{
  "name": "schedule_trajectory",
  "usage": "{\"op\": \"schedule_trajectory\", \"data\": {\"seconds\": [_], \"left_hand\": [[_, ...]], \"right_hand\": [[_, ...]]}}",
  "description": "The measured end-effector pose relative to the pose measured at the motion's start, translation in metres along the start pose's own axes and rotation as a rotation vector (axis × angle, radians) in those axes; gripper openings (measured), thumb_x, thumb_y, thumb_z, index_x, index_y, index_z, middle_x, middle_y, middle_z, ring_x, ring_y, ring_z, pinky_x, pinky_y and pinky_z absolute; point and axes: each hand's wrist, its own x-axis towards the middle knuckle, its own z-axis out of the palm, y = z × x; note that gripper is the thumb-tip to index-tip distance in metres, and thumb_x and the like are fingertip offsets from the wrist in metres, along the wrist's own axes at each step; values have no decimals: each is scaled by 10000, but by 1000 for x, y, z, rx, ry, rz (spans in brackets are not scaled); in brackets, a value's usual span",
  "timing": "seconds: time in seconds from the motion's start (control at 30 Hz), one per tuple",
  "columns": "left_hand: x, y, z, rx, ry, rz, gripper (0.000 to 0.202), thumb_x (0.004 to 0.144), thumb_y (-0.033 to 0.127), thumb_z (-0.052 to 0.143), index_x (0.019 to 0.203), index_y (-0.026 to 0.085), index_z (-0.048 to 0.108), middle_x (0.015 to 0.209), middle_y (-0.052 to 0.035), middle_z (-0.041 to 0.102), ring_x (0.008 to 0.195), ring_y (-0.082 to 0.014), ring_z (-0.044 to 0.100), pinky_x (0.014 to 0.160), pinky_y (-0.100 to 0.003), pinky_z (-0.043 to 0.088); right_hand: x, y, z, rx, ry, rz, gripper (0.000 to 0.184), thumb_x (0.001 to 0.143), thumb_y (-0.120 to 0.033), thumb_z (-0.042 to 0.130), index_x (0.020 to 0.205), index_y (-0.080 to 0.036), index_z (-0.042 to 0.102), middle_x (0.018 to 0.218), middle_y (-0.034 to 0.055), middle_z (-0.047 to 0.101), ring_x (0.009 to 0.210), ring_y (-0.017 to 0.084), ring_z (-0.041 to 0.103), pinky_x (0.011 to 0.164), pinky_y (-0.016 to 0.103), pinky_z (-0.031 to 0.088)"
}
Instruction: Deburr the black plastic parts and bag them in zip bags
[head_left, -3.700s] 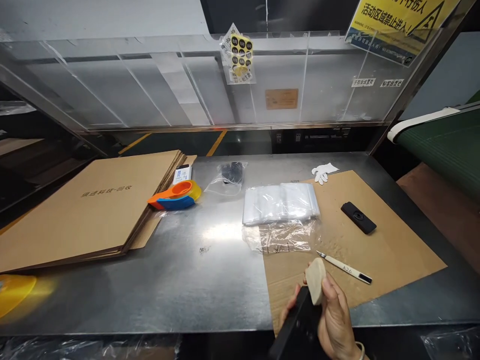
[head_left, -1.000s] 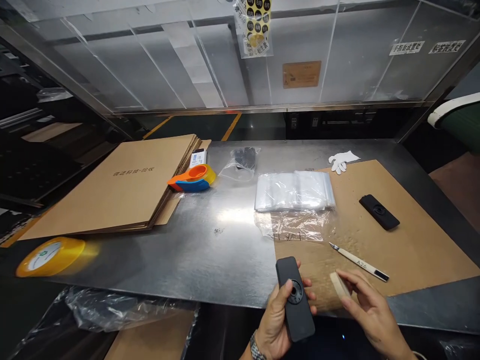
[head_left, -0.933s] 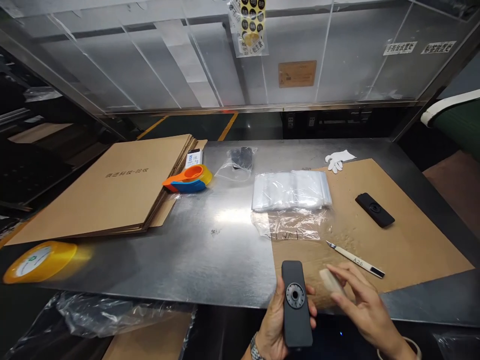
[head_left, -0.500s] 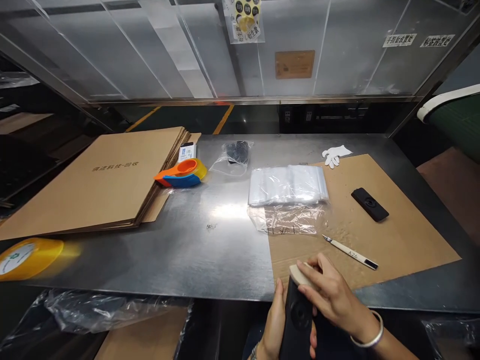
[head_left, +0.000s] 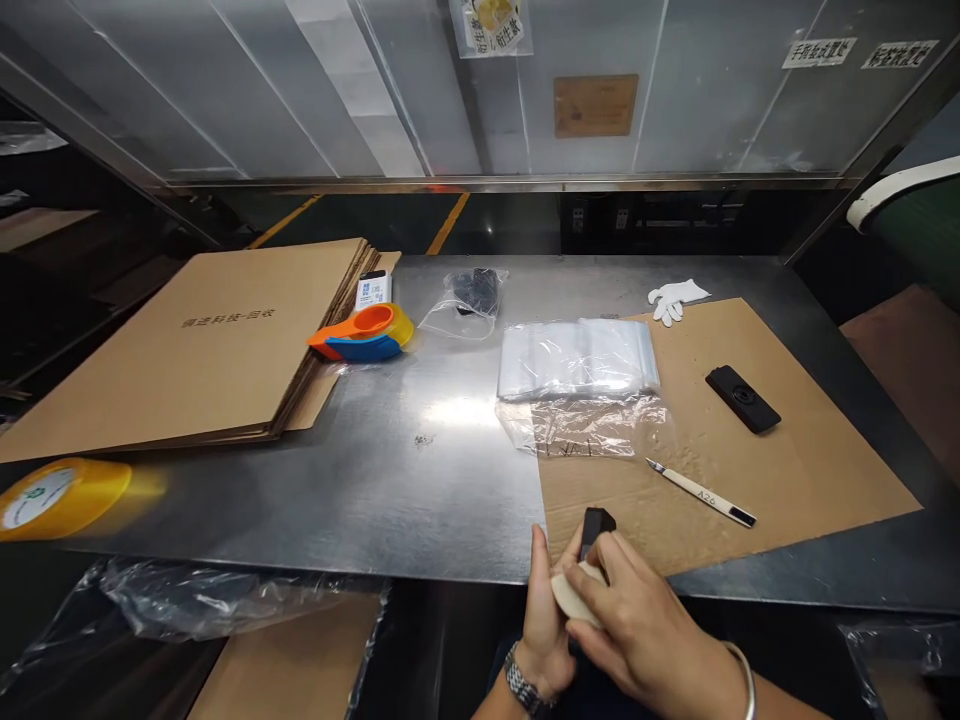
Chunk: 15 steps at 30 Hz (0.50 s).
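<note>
My left hand (head_left: 541,610) grips a long black device (head_left: 596,523) at the table's near edge; only its top end shows above my fingers. My right hand (head_left: 637,630) lies over the device and presses a pale beige eraser-like block (head_left: 568,598) against it. A second black device (head_left: 742,398) with a round dial lies on the brown cardboard sheet (head_left: 810,470) to the right. A white craft knife (head_left: 701,492) lies on that sheet just beyond my hands.
A stack of clear bags (head_left: 577,357) and a loose bag (head_left: 592,432) lie mid-table. Flat cartons (head_left: 195,350), an orange-blue tape dispenser (head_left: 364,334), a bagged dark item (head_left: 471,295), a white glove (head_left: 675,297) and a yellow tape roll (head_left: 52,493) lie around. Clear panels (head_left: 300,90) stand behind.
The right hand came from beside the device onto it and has slid the beige block down its face. The left hand has lowered the device, now mostly hidden.
</note>
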Motion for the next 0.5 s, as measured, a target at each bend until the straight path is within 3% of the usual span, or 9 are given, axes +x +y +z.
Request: {"op": "schedule_trajectory", "data": {"seconds": [0.07,0.2,0.27,0.33,0.4,0.5], "left_hand": [[1,2,2,-108,-42,-48,670,771,618,401,1259,160,439,821,-38,639,702,-153,585,742,-271,427],[1,2,4,-142,-108,-148,639,742,623,450,1264,256,416,782,-27,596,657,-145,570,682,-284,438],[1,2,5,-119,-118,-138,598,733,632,457,1235,308,431,769,-16,568,684,-157,570,678,-305,448],[3,2,7,-139,-100,-80,512,744,614,462,1170,331,476,741,6,539,724,-152,566,695,-306,457],[5,4,7,-172,-66,-45,452,745,614,464,1060,299,540,730,16,530,726,-134,562,725,-305,468],[9,6,6,-216,-1,-86,506,719,640,476,825,156,575,698,6,526,616,-81,537,761,-285,486]], "right_hand": [[-6,-3,9,63,70,-60,311,833,-202,470,1125,-101,510,887,119,472,802,222,471,655,363,488],[-19,6,26,31,354,-241,424,838,-177,454,1250,-85,415,907,127,474,820,217,480,686,391,490],[-26,14,30,-30,446,-243,455,822,-159,478,1268,-97,407,946,142,474,841,228,481,696,415,487],[-32,20,34,-36,462,-154,475,812,-120,486,1279,-106,405,974,152,474,862,231,485,693,401,489],[-36,23,40,15,480,-134,459,827,-127,461,1282,-104,406,960,148,481,859,227,496,689,391,491],[-39,25,53,50,541,-272,399,871,-252,436,1248,-121,451,930,129,503,840,223,518,719,413,487]]}}
